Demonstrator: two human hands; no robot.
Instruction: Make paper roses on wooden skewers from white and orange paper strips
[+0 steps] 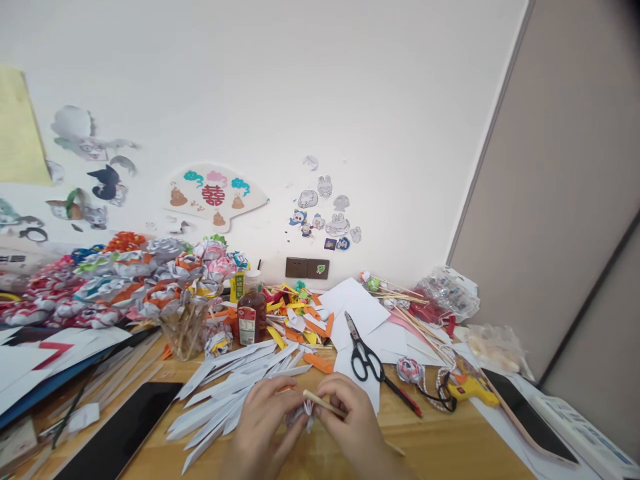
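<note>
Near the table's front edge both hands meet over a small paper flower [295, 419], whose whitish folds show between the fingers. My left hand [273, 417] is closed on the flower from the left. A thin wooden stick [320, 402] lies across it, with its end near the left fingertips. My right hand [353, 417] pinches this stick between thumb and fingers. Part of the flower is hidden by the fingers. Folded white paper strips [225, 393] fan out left of the hands. Black-handled scissors [367, 353] lie on white paper just beyond the right hand.
A dark tablet [120, 433] lies at the left, a phone [530, 417] at the right. A yellow glue gun [473, 390] and a paper rose [409, 370] rest nearby. A brown bottle [250, 313], coloured paper scraps [295, 313] and many paper flowers [165, 287] line the wall.
</note>
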